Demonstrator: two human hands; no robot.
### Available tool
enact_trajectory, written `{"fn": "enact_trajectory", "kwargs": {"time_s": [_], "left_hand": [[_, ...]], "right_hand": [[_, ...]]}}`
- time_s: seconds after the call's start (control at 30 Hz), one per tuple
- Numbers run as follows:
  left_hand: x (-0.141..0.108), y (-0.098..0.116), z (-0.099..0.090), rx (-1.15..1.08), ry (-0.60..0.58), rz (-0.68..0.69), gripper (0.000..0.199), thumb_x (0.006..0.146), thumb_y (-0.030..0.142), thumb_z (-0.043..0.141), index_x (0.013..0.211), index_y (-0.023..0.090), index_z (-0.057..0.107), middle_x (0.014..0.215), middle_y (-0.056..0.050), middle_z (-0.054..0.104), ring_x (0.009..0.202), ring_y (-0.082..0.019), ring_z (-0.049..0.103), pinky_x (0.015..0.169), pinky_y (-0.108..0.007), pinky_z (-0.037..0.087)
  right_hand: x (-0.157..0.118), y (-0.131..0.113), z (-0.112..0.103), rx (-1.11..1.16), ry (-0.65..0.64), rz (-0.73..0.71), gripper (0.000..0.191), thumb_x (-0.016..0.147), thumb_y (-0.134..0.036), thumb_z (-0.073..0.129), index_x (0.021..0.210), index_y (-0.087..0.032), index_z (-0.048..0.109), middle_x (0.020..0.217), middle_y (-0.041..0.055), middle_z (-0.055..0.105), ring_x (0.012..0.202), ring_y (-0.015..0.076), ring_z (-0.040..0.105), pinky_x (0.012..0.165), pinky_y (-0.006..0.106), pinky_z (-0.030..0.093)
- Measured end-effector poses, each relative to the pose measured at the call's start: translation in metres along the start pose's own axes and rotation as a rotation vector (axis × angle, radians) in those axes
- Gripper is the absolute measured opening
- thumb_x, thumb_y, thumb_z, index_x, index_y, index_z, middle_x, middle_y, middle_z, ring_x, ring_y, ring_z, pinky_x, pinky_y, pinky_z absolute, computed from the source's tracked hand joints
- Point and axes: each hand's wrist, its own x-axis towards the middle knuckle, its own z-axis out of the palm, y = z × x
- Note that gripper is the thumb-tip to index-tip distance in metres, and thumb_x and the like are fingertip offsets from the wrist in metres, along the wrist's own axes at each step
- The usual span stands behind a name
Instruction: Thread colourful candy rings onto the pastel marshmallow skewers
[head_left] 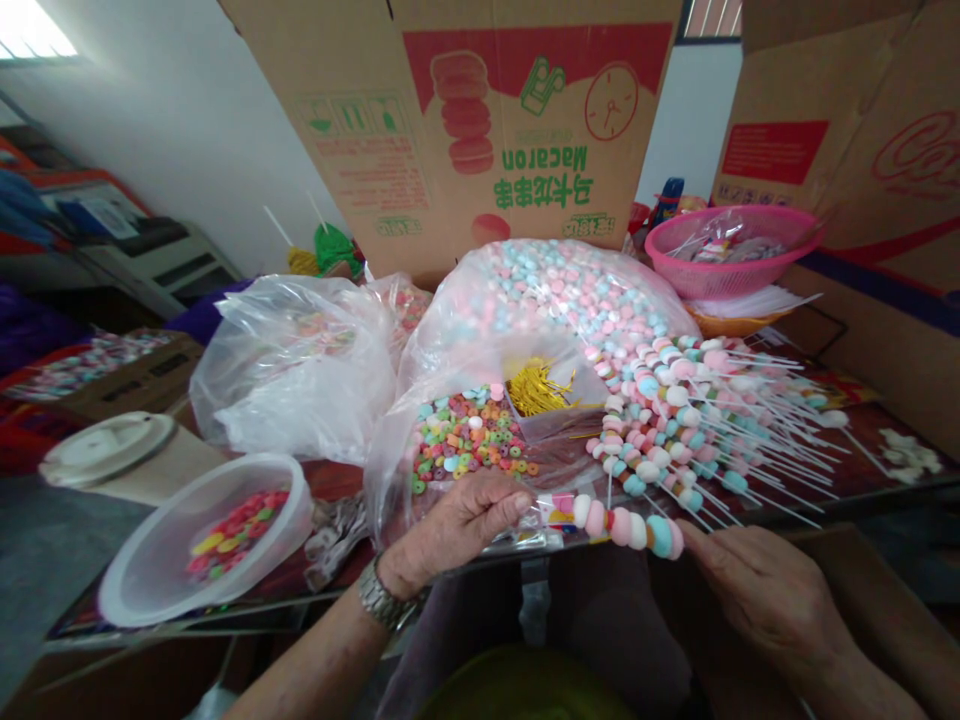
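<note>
Candy skewer (626,527) crosswise, tip rightward, left hand (457,520) clenched on clear bag (544,525), right hand (765,600) open just beside.

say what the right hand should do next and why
Probably close the right hand on the candy skewer: its fingertips sit right by the end piece, and only the left hand seems to hold it up.

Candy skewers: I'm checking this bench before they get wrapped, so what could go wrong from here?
The soft pieces on the candy skewer in the left hand might slip off if the right hand pushes against its end. The tilted plastic tub of ring candies sits close to the table edge and could tip. The heaped skewers could slide apart.
</note>
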Motion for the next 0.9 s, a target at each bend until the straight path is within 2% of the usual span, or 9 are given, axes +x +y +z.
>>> {"fn": "enact_trajectory", "kwargs": {"time_s": [0.23,0.37,0.53,0.73,0.9], "left_hand": [[-0.004,-0.002,0.004,-0.213,-0.05,-0.205,0.049,0.09,0.05,0.039,0.063,0.012,0.055,0.059,0.001,0.049,0.057,-0.01,0.043,0.055,-0.021,0.035],[-0.004,-0.002,0.004,-0.288,-0.086,-0.213,0.05,0.089,0.052,0.04,0.061,0.012,0.052,0.057,0.002,0.046,0.054,-0.008,0.039,0.052,-0.02,0.03],[-0.003,-0.002,0.002,-0.362,-0.15,-0.192,0.049,0.09,0.052,0.04,0.066,0.012,0.056,0.06,0.002,0.048,0.056,-0.008,0.039,0.052,-0.02,0.03],[-0.004,-0.001,0.005,-0.355,-0.119,-0.236,0.053,0.086,0.058,0.042,0.063,0.013,0.055,0.058,0.001,0.05,0.056,-0.01,0.042,0.054,-0.021,0.032],[-0.002,0.001,0.006,-0.385,-0.051,-0.271,0.054,0.084,0.06,0.044,0.061,0.012,0.056,0.057,0.001,0.05,0.056,-0.01,0.042,0.055,-0.022,0.033]], "right_hand": [[0.004,-0.003,-0.01,-0.14,0.056,-0.055,0.027,0.089,-0.008,0.046,0.112,-0.01,0.061,0.061,0.0033,0.06,0.057,0.0152,0.052,0.059,0.032,0.035],[0.005,-0.001,-0.008,-0.132,0.038,-0.078,0.025,0.09,-0.007,0.045,0.11,-0.008,0.061,0.059,0.0034,0.059,0.055,0.0148,0.05,0.057,0.032,0.033],[0.002,0.005,-0.006,-0.086,0.03,-0.02,0.026,0.09,-0.008,0.046,0.111,-0.011,0.061,0.064,0.0044,0.063,0.059,0.0143,0.055,0.059,0.03,0.037],[-0.001,0.005,-0.002,-0.016,0.117,0.082,0.035,0.086,-0.005,0.052,0.118,-0.016,0.06,0.069,0.0038,0.066,0.063,0.0142,0.06,0.064,0.027,0.043],[0.002,-0.003,0.002,-0.009,0.123,0.061,0.036,0.086,-0.007,0.052,0.121,-0.014,0.058,0.065,0.0035,0.064,0.063,0.0148,0.06,0.063,0.028,0.043]]}}
